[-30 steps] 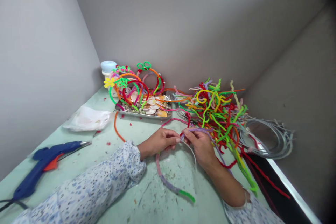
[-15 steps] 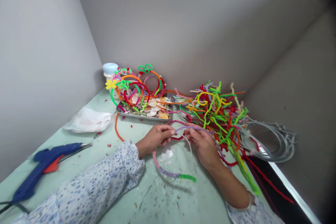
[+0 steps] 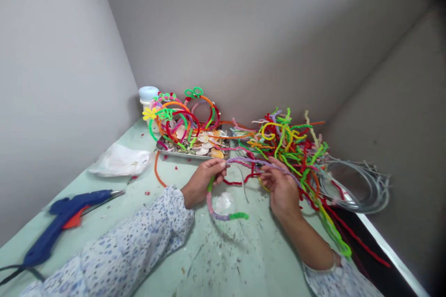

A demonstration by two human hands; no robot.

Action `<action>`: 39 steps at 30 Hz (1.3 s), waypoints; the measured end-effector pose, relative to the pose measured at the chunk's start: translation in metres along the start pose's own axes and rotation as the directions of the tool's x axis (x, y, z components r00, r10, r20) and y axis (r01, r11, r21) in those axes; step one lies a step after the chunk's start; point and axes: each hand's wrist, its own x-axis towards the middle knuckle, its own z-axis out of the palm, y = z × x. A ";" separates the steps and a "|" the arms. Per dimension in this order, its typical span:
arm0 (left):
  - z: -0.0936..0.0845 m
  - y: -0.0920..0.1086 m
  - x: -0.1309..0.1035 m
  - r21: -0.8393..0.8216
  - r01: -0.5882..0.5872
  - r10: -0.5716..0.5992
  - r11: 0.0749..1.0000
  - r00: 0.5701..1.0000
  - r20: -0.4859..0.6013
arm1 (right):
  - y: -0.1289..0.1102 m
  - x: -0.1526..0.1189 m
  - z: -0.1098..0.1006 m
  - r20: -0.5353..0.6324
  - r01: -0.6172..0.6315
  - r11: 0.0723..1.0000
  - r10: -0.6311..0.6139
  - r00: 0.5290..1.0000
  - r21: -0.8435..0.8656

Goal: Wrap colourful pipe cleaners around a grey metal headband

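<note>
My left hand [image 3: 202,183] pinches a thin curved hoop [image 3: 219,216] wrapped in green, pink and purple fuzzy pipe cleaner, its green end curling below the fingers. From that same pinch a purple pipe cleaner [image 3: 244,160] stretches right to my right hand [image 3: 283,192], whose curled fingers hold it. A bare, thin grey-white length [image 3: 243,181] of the hoop arcs down between the hands. Part of the wrapped band is hidden by my left fingers.
Behind the hands stands a metal tray [image 3: 191,154] of shells with finished colourful hoops [image 3: 179,123] on it. Tangled pipe cleaners [image 3: 289,139] and bare hoops [image 3: 369,195] lie right. Left are a blue glue gun [image 3: 59,222], a plastic bag [image 3: 120,160] and a lidded jar [image 3: 148,93].
My right hand has moved right, away from my left hand, drawing the purple pipe cleaner out between them. The hoop's green lower end has shifted slightly up and left.
</note>
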 end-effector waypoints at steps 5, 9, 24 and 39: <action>-0.002 0.005 0.001 -0.143 0.004 0.005 0.990 0.998 0.060 | -0.020 0.020 -0.015 -0.135 0.117 0.993 -0.112 0.984 0.030; -0.001 0.005 0.002 -0.119 -0.026 0.030 0.993 0.999 0.031 | -0.028 0.015 -0.014 -0.139 0.120 0.993 -0.122 0.983 -0.022; 0.003 -0.008 -0.002 0.276 -0.012 0.020 0.961 1.000 -0.024 | -0.001 -0.019 0.034 0.397 -0.255 0.945 0.319 0.860 -0.207; 0.002 -0.009 -0.003 0.316 0.008 -0.004 0.949 1.000 -0.014 | 0.010 -0.023 0.033 0.315 -0.245 0.932 0.324 0.892 -0.266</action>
